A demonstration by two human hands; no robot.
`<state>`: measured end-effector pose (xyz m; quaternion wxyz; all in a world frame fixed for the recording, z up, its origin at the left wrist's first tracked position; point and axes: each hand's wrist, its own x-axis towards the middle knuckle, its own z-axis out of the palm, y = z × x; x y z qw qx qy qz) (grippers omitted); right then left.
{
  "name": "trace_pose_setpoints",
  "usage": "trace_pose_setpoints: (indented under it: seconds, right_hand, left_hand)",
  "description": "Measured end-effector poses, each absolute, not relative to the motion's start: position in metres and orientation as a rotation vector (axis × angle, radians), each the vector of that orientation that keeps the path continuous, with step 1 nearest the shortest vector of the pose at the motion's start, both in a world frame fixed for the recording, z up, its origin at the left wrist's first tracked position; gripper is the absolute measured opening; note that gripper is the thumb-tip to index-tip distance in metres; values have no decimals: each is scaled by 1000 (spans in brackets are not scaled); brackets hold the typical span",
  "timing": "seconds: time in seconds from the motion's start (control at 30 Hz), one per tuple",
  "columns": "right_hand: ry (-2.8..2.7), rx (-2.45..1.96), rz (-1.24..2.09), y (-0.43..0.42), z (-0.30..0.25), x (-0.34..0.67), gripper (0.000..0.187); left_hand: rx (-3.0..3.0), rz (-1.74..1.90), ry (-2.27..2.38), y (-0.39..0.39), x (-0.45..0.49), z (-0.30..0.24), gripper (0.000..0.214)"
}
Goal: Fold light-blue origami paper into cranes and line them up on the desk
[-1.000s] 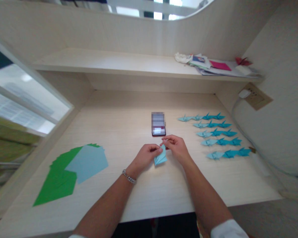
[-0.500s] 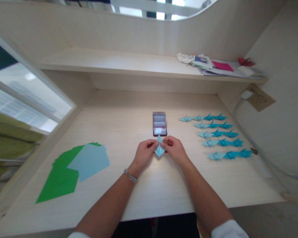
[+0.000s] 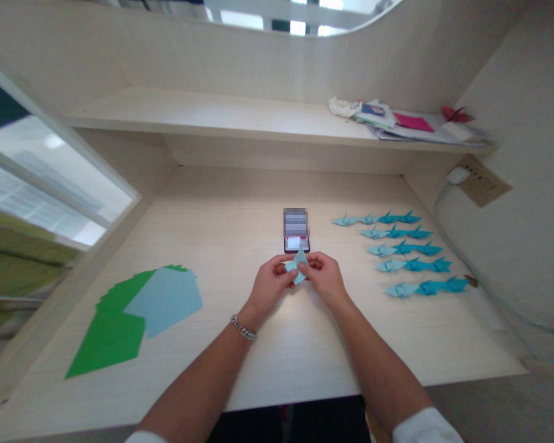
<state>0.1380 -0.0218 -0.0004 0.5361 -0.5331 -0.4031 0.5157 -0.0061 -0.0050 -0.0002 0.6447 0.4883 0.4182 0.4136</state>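
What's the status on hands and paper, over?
Left hand and right hand both pinching light-blue folded paper. Phone just beyond. Paper cranes in rows at right.

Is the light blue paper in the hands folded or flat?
Folded: light blue paper is a small pointed shape pinched by left hand and right hand.

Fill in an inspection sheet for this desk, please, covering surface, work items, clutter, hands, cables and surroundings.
Surface: pale wood-grain desk.
Job's things: light blue folded paper, pinched between both hands; green and light blue paper sheets stacked at left; paper cranes in rows at right.
Clutter: phone flat beyond the hands; papers piled on the shelf.
Grippers: left hand and right hand both closed on the paper; bracelet on left wrist.
Cables: white cable hanging from the wall socket at right.
Surroundings: window at left.
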Motion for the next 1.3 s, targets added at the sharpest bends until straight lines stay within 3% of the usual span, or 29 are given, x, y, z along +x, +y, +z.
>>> trace_pose_setpoints:
  seconds: [0.37,0.53,0.77,1.3]
  right_hand:
    - [-970,-1282,1247,-21,1,141,30]
    - [-976,-1233,1366,-23,6,145,29]
    - [-918,-1187,1493,-26,12,152,29]
    - [-1008,-1213,1428,-24,8,153,22]
  left_hand:
    - [1054,901,831,-7,-7,1,53]
    - [1050,927,895,-2,-11,-1,30]
    - [912,969,881,-2,-11,6,20]
    - [1097,963,949,-2,-13,-1,17]
